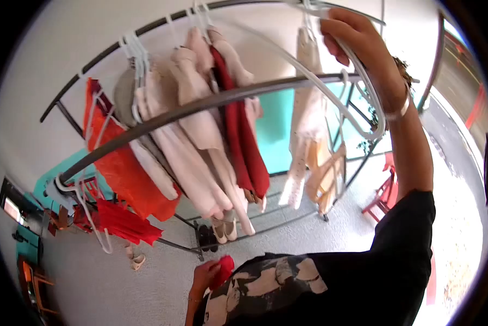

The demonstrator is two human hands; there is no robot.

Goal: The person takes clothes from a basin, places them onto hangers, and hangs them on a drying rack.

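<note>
My right hand [359, 41] is raised at the upper right, its fingers curled around a white plastic hanger [370, 133]. The hanger carries no garment and crosses in front of the dark metal clothes rack [170, 115]. Low in the view, close to my body, my left hand [201, 276] grips a piece of red cloth [222, 270]; the cloth is bunched, so its kind cannot be told. Pale garments [187, 157] and a dark red garment [249, 152] hang on the rack. A white patterned garment [303, 114] hangs nearest my right hand.
An orange garment [127, 174] and a red garment [125, 221] hang at the rack's left, beside a bare hanger [89, 217]. Shoes [225, 229] stand on the lower shelf, and others [138, 263] on the floor. A red chair [384, 190] stands right, near the open doorway.
</note>
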